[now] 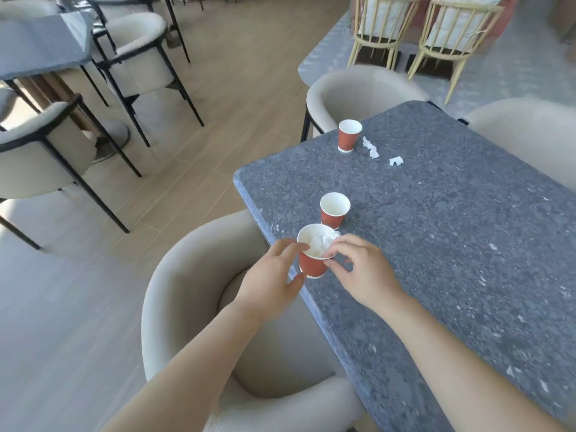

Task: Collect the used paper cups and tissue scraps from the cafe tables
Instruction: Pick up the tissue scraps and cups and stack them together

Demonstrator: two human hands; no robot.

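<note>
Clasping nearest of three cups (313, 265) (335, 210) (349, 135), left hand (271, 275), right hand (363, 269) pinching rim, two tissue scraps (371, 148) (396, 160)

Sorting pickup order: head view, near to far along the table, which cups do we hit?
Tissue-stuffed cup at the near edge → empty cup just behind it → far cup beside the tissue scraps.

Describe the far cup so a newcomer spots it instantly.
Start at the grey speckled table. Near its far left corner stands a red paper cup. Unlike the held cup and the middle cup, it has tissue scraps lying just to its right.
</note>
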